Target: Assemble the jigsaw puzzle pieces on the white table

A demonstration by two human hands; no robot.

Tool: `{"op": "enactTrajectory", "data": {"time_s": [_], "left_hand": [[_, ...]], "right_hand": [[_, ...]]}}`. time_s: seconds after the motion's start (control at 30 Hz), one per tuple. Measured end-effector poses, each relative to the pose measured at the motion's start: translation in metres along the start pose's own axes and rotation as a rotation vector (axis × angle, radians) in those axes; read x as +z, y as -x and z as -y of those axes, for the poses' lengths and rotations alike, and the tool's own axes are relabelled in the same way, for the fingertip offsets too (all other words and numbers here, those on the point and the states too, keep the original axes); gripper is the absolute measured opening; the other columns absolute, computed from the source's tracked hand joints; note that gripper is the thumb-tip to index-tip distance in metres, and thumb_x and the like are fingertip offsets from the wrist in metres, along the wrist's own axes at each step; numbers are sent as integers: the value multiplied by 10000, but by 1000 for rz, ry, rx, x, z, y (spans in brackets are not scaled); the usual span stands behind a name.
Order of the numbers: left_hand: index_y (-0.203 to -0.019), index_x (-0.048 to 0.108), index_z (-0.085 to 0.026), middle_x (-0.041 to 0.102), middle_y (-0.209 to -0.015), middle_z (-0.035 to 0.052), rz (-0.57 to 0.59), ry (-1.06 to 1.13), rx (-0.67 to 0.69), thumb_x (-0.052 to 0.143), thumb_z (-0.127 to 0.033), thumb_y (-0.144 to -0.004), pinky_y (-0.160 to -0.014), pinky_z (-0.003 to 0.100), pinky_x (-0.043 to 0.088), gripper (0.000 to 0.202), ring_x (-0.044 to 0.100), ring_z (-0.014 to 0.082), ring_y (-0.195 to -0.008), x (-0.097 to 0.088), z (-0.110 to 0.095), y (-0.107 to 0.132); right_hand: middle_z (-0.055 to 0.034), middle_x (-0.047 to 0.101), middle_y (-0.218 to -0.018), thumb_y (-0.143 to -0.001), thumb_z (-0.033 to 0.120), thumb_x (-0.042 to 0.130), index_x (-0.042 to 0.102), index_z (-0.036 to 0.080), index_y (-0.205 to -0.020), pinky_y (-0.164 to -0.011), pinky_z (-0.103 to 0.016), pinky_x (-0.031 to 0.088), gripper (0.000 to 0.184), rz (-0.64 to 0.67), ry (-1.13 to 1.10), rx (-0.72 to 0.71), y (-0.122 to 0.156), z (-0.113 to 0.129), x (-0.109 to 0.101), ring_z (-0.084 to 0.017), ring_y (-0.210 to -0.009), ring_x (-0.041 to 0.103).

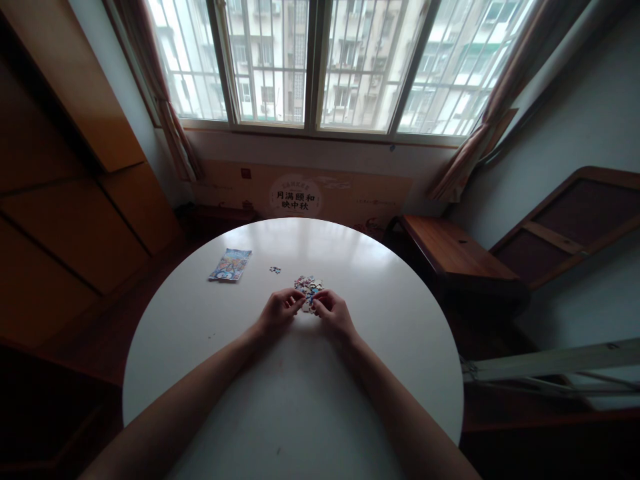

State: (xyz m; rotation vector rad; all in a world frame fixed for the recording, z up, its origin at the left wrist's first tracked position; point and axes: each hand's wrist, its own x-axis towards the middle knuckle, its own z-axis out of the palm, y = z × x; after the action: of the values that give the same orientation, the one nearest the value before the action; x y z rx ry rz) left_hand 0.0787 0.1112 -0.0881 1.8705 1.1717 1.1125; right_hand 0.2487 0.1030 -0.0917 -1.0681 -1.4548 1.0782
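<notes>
A small pile of jigsaw puzzle pieces (308, 287) lies near the middle of a round white table (250, 373). My left hand (279, 312) and my right hand (333, 313) rest on the table just in front of the pile, fingertips pinched together and meeting at its near edge. Each seems to hold a small piece, too small to name. A single loose piece (275, 270) lies a little to the left of the pile. Further left lies a flat colourful packet (230, 265).
A wooden side table (450, 250) stands at the right behind the round table. A wooden cupboard (75, 220) fills the left wall. A barred window (325, 60) with curtains spans the back. A folded frame (575, 220) leans at the right wall.
</notes>
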Motion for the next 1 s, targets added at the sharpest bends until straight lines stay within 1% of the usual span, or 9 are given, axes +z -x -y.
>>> {"op": "enactTrajectory", "data": {"time_s": [0.3, 0.53, 0.83, 1.0], "left_hand": [[-820, 654, -131, 613, -618, 7, 4, -2, -4, 570, -386, -795, -485, 183, 419, 270, 536, 90, -509, 0, 2, 0], [-824, 658, -134, 616, -622, 4, 0, -4, 0, 571, -371, -796, -490, 182, 413, 254, 529, 87, -511, 1, 4, -1], [-817, 661, -132, 622, -621, 4, 0, -19, -2, 573, -372, -793, -493, 187, 415, 257, 528, 88, -506, -1, -1, 0], [-823, 659, -133, 625, -632, 5, -4, -21, 6, 573, -359, -797, -498, 184, 417, 243, 532, 88, -516, 0, 0, -1]], "right_hand": [[-14, 630, -637, -734, 313, 594, 574, 168, -805, -556, -258, 474, 162, -2, 3, -6, 0, 0, 0, -143, -577, 592], [-15, 627, -631, -734, 319, 597, 574, 169, -801, -546, -255, 470, 166, -8, 5, -7, 0, 1, 0, -141, -568, 587], [-12, 622, -620, -737, 331, 600, 578, 169, -787, -544, -253, 468, 170, -20, -7, -10, 0, 1, 1, -139, -557, 586], [-9, 610, -623, -741, 335, 603, 578, 165, -786, -541, -246, 463, 177, -20, -8, -9, 0, 1, 1, -134, -557, 576]]}}
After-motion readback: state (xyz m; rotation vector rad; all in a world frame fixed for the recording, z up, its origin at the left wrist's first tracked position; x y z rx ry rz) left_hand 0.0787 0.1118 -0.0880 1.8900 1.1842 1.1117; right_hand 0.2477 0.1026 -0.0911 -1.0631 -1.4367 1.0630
